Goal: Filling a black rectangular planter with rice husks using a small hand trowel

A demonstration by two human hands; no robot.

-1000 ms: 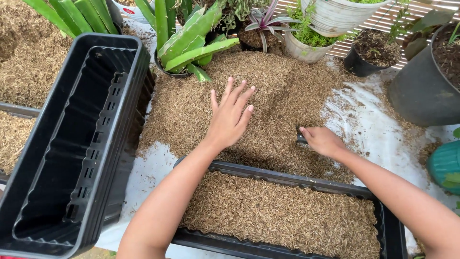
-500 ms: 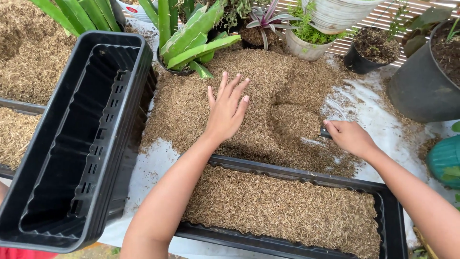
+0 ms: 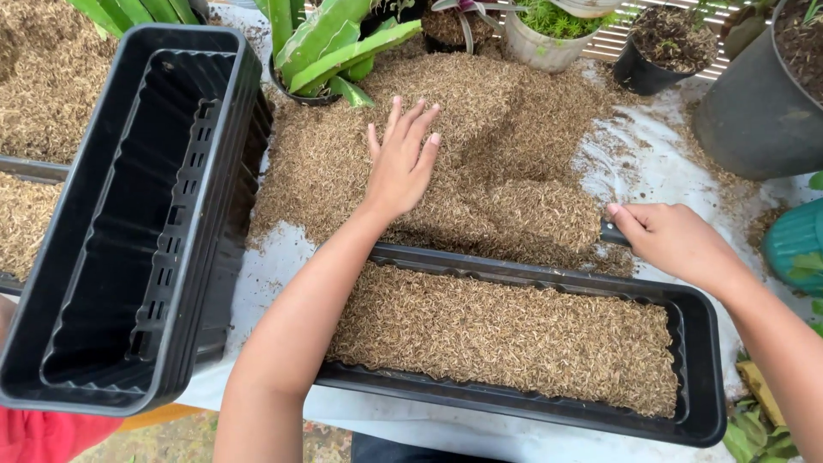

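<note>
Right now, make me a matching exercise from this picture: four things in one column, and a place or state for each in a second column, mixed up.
Things:
1. left hand
2. right hand
3. near planter
4. stacked planters

Places or states:
a. black and empty inside
b. grips a dark handle of a heaped scoop
c. lies flat, fingers spread, on the husk pile
d. nearly full of brown husk

Pairs: 1-c, 2-b, 3-d, 4-a
</note>
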